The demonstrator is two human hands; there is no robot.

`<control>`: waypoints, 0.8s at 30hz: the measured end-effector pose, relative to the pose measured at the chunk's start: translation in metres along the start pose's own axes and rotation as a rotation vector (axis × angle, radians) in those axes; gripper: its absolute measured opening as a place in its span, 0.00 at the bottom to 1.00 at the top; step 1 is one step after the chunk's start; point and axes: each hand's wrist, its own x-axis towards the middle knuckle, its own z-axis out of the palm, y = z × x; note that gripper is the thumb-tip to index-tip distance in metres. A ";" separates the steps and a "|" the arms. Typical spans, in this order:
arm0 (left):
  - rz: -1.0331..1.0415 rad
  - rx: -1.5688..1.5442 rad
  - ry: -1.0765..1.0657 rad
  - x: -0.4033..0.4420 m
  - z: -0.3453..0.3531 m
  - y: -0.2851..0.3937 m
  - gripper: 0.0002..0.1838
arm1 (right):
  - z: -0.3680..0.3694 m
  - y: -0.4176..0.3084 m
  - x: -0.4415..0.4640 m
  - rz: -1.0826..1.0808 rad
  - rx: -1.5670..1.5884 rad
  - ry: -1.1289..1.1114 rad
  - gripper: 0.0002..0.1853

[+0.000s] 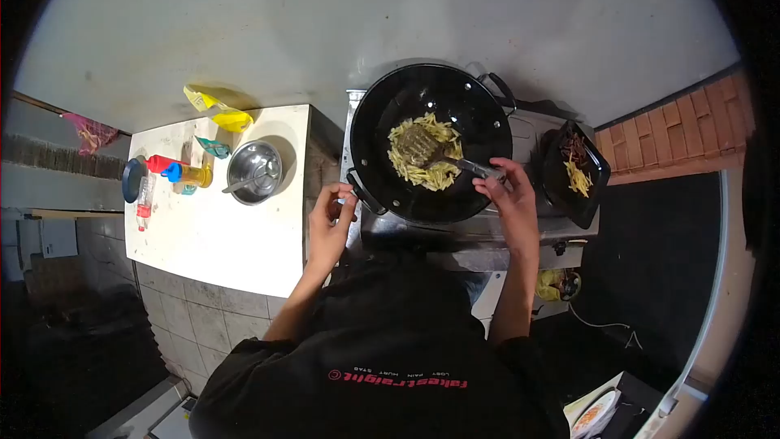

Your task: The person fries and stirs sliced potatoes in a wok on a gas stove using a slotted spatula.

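A black wok (486,126) sits on the stove, holding a heap of thin pale yellow strips (443,179) that look like cut potato. My right hand (512,195) grips the handle of a slotted spatula (421,146) at the wok's right rim. The spatula's broad head rests on the strips. At the lower left rim, my left hand (331,218) has its fingers curled and its fingertips against the wok's side handle (368,195). The exact contact there is partly hidden.
A black tray (591,195) with yellow strips and dark pieces lies right of the wok. On the white table (211,252) to the left are a steel bowl (264,158) with a spoon, bottles (193,175) and a yellow packet (219,111). A grey wall rises behind.
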 end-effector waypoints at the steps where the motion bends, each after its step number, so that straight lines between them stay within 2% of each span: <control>1: 0.033 0.001 0.020 0.001 0.001 -0.002 0.10 | 0.005 -0.001 0.001 -0.039 -0.009 0.006 0.17; 5: 0.049 -0.006 0.041 0.000 -0.002 0.000 0.09 | 0.014 0.022 0.013 -0.181 -0.053 0.011 0.14; 11: 0.012 -0.054 -0.006 -0.002 0.000 0.010 0.09 | 0.025 0.027 0.016 -0.086 -0.255 0.133 0.10; 17: -0.025 0.022 -0.052 -0.002 -0.004 0.011 0.09 | 0.023 0.015 -0.001 -0.193 -0.493 0.177 0.09; 24: -0.023 -0.020 0.001 0.001 -0.009 0.019 0.09 | 0.001 0.029 -0.017 -0.171 -0.332 0.314 0.08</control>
